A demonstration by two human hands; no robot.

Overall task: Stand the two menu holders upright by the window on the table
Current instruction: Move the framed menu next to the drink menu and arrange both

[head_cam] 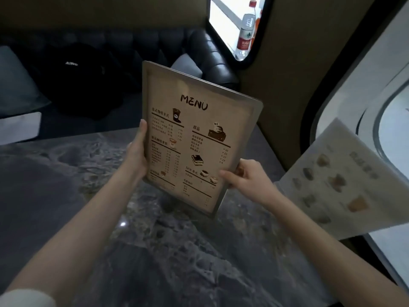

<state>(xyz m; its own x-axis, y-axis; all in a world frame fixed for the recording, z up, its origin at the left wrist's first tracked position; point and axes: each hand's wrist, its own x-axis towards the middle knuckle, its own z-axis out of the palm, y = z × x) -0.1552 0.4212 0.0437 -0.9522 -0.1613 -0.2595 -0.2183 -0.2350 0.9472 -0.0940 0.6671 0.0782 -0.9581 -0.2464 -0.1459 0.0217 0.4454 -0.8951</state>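
A beige menu holder (199, 120) with a grey frame and the word MENU is held up above the dark marbled table (155, 251), tilted with its top leaning left. My left hand (137, 151) grips its left edge. My right hand (247, 178) grips its lower right edge, thumb on the front. A second, pale menu holder (338, 180) with drink pictures stands at the table's right side against the window (394, 129), leaning back.
A dark padded bench (212, 60) runs behind the table, with a black bag (84, 78) and a grey cushion (15, 85) on it. A water bottle (246, 27) stands in a small window at the top. A white box (20, 127) lies at the left.
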